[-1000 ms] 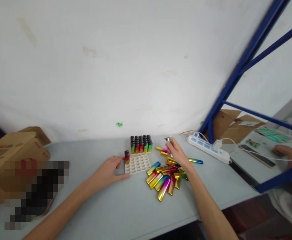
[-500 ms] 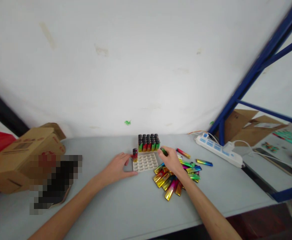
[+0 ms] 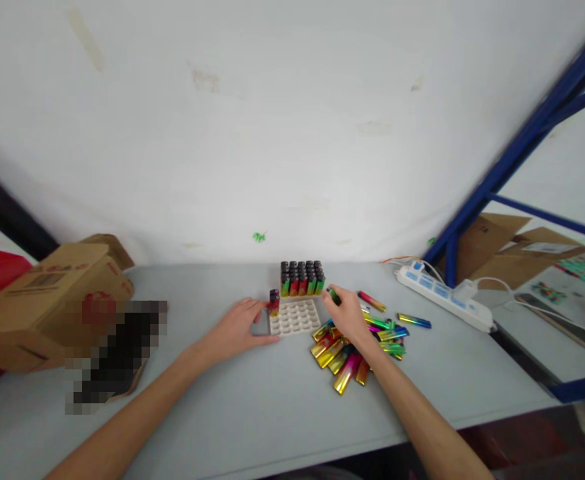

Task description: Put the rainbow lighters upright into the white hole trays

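Note:
A white tray with rows of round hollows lies flat on the grey table. A pair of red lighters with black tops stands upright in its far left corner. My left hand rests at the tray's left edge, thumb and fingers apart, touching the edge. My right hand is closed around a green lighter with a dark top, just right of the tray. Below that hand lies a loose pile of shiny, many-coloured lighters. Behind the tray stands a block of upright lighters with black tops.
A white power strip with plugs and cables lies at the right, by a blue metal frame. At the left are a cardboard box and a pixelated dark object. A wall rises behind the table.
The view has shifted slightly, so everything sits a little higher and further right. My right hand still holds the green lighter beside the tray; my left hand stays at the tray's edge.

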### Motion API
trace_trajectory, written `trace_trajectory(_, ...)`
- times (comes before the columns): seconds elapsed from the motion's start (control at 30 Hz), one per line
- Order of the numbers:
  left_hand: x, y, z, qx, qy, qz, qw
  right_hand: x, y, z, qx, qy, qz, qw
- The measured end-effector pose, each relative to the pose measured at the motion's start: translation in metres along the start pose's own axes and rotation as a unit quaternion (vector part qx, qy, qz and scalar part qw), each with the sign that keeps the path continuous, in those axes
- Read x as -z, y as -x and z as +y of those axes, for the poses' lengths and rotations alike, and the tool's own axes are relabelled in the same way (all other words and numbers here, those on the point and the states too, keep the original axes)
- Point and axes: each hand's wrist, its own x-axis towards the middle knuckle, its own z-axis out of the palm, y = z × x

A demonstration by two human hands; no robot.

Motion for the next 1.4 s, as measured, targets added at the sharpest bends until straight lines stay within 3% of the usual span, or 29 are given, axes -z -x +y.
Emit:
trace_trajectory(0.13,0.001,0.0,0.0,-0.003,-0.011,-0.001,1.0,0.002,0.002,-0.001,0.029,-0.021,-0.03,0.999)
trace_trajectory(0.23,0.001,0.001,0.001,-0.002,-0.017,-0.002,1.0,0.003,0.004,-0.006,0.045,-0.076,-0.101,0.991)
trace_trajectory(0.33,0.001,0.001,0.002,-0.005,-0.019,0.002,1.0,0.003,0.008,-0.016,0.104,-0.083,-0.144,0.981)
trace_trajectory(0.43,0.0,0.001,0.002,-0.013,-0.012,0.008,1.0,0.0,0.011,-0.026,0.162,-0.026,-0.141,0.976)
trace_trajectory(0.6,0.0,0.002,0.002,-0.007,0.0,0.006,1.0,-0.01,0.001,-0.037,0.149,0.011,-0.175,0.973)
trace_trajectory(0.83,-0.002,0.004,0.001,-0.014,-0.004,0.012,1.0,-0.036,-0.006,-0.027,0.206,0.054,-0.242,0.947)
trace_trajectory(1.03,-0.002,0.002,0.0,-0.012,-0.007,0.004,1.0,-0.051,0.0,-0.04,0.251,0.243,-0.198,0.916)
trace_trajectory(1.13,-0.002,0.002,-0.002,-0.014,-0.007,0.008,1.0,-0.038,-0.001,-0.044,0.242,0.237,-0.196,0.92)
trace_trajectory(1.2,-0.003,0.001,-0.004,-0.015,-0.005,0.012,1.0,-0.017,-0.005,-0.036,0.232,0.223,-0.172,0.931)
trace_trajectory(1.4,-0.004,-0.001,-0.006,-0.016,-0.001,0.024,1.0,0.079,-0.034,0.031,0.088,0.246,-0.019,0.965)
